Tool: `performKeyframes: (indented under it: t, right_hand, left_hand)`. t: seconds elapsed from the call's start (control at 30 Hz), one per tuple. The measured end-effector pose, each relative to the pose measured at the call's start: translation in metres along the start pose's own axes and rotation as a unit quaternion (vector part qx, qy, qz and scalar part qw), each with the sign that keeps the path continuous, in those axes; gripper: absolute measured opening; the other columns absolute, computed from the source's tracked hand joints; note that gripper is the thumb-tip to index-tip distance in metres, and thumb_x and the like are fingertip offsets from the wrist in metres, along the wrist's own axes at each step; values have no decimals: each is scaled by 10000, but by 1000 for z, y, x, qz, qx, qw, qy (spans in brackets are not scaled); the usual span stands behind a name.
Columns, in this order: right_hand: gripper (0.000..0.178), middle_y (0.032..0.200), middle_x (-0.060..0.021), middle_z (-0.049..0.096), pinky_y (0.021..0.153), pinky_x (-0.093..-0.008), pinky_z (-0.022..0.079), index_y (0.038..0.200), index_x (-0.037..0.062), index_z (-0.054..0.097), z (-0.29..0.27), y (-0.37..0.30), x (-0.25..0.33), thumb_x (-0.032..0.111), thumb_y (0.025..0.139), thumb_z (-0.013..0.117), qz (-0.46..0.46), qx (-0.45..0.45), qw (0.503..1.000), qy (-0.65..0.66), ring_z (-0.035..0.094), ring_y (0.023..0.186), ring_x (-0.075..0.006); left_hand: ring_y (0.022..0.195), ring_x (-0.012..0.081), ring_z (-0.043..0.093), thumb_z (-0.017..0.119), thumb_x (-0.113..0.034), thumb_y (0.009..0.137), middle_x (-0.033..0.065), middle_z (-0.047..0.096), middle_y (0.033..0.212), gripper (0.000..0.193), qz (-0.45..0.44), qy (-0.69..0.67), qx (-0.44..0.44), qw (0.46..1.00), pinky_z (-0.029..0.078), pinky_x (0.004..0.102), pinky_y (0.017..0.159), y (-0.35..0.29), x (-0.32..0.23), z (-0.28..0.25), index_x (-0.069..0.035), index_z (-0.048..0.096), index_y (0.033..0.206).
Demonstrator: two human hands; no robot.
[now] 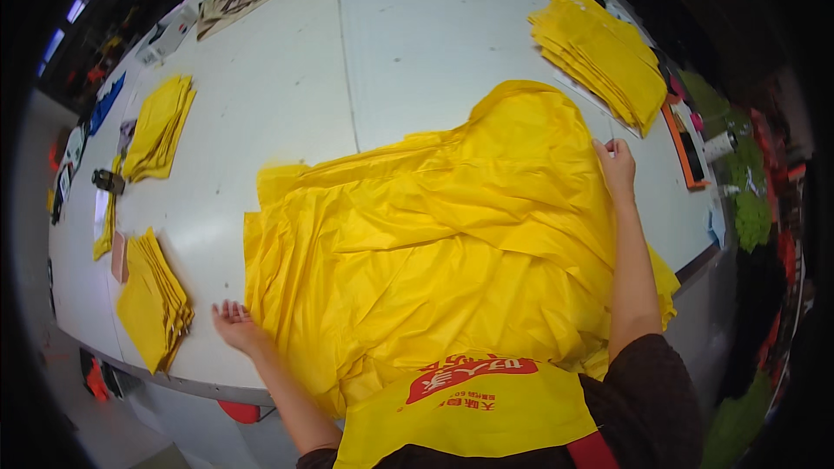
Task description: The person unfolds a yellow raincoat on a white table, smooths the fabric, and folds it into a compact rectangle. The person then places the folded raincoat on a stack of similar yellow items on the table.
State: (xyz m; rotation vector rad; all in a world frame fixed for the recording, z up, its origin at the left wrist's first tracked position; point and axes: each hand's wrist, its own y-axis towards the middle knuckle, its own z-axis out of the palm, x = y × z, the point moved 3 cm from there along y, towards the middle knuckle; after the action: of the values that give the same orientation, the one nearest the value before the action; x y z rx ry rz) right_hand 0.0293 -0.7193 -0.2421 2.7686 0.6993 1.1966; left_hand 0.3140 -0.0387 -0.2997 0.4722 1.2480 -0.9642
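Yellow sheet (434, 243) on table (287, 87); left hand (233, 323) fingers apart, right hand (615, 167) fingers pinching edge.

Big white worktable (287, 87), dim surroundings

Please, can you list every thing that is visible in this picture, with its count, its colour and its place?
large crumpled sheet: one, yellow, spread on the table centre
table: one, white, fills most of the view
folded stacks: three, yellow, near left, far left, far right
brown paper pieces: a few, far left corner
orange tray: one, right edge
small dark object: one, left edge, kind unclear
apron: one, yellow with red print, on the person
left hand: open, at the sheet's left edge
right hand: pinching the sheet's right edge
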Motion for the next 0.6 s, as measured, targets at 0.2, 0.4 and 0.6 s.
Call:
performKeyframes:
  t: [0.2,0.4,0.6]
  right_hand:
    - [260,693,-17,521,587,-244,401,748,34,522,41,-14,-67,230,747,695,133,166,946,245,464,628,-101]
    - [146,685,10,497,578,-220,381,769,31,520,31,-68,-29,85,759,656,56,91,952,287,438,617,-83]
    - [204,748,3,525,557,-218,398,910,-15,528,-26,-149,2,71,769,649,-16,152,968,200,452,617,-78]
  left_hand:
    - [879,156,555,567,-151,849,51,569,971,348,-16,255,390,885,456,281,752,-146,57,155,-28,500,1167]
    - [1060,287,531,613,-243,806,159,579,1115,423,303,432,516,675,421,387,875,-182,110,281,13,537,1134]
    - [1045,282,529,638,-475,722,134,600,1062,551,384,634,486,463,347,458,940,-233,120,318,-40,587,1055]
